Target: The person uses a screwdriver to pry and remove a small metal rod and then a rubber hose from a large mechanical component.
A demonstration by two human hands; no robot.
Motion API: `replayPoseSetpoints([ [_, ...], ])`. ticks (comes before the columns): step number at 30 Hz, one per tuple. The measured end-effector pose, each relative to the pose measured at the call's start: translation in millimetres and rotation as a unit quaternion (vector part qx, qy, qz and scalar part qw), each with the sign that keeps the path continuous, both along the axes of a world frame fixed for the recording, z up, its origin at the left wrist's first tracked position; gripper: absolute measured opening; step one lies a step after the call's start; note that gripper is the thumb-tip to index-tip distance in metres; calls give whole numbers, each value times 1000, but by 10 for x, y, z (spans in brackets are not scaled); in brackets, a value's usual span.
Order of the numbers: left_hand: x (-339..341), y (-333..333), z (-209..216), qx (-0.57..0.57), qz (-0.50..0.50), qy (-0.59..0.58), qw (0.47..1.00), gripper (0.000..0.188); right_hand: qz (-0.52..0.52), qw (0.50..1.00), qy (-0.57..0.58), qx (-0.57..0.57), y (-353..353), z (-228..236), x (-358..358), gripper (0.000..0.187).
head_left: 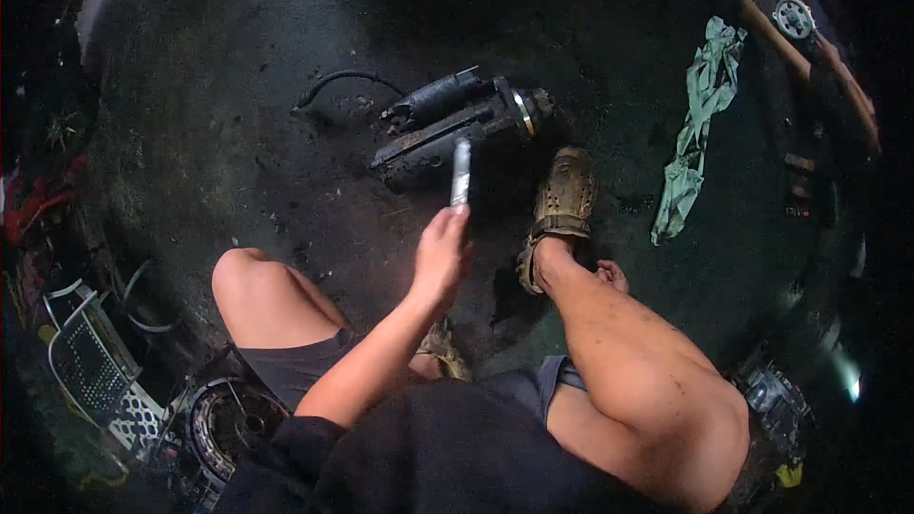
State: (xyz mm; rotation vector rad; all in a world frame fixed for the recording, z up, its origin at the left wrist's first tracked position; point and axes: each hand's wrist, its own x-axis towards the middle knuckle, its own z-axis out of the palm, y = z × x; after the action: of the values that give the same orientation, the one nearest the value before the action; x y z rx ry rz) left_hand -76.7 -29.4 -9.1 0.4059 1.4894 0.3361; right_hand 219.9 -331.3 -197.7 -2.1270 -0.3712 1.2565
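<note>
A silver bar-shaped metal tool (pixel 461 173) points up from my left hand (pixel 442 252), whose fingers are closed round its lower end. Just beyond its tip lies a greasy black starter motor (pixel 443 133) on the floor, with a smaller cylinder along its far side and a black cable (pixel 354 76) curving off to the left. The tool's tip overlaps the motor in the picture; whether they touch I cannot tell. My right hand (pixel 612 275) shows only in part past my right shin, its fingers curled. Anything in it is hidden.
My right shoe (pixel 566 195) stands close to the motor's right end. A crumpled green cloth (pixel 700 128) lies farther right. A metal part with a pulley wheel (pixel 792 15) sits at the far right. By my left knee are a perforated metal chair (pixel 88 352) and a round greasy part (pixel 228 424).
</note>
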Motion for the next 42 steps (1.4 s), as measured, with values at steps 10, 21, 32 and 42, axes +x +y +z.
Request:
replayPoseSetpoints([
  [10,-542,47,-125,-19,61,30,997,32,-16,1000,12,3,-86,-247,106,18],
  [21,-593,-194,-229,-36,115,34,992,31,0,1000,9,-4,-20,-185,118,19],
  [32,-559,-186,-108,-32,111,53,992,34,15,1000,-14,14,-25,-67,136,20],
  [42,-591,-217,-263,46,53,77,995,34,9,1000,-11,-1,5,-89,173,21],
])
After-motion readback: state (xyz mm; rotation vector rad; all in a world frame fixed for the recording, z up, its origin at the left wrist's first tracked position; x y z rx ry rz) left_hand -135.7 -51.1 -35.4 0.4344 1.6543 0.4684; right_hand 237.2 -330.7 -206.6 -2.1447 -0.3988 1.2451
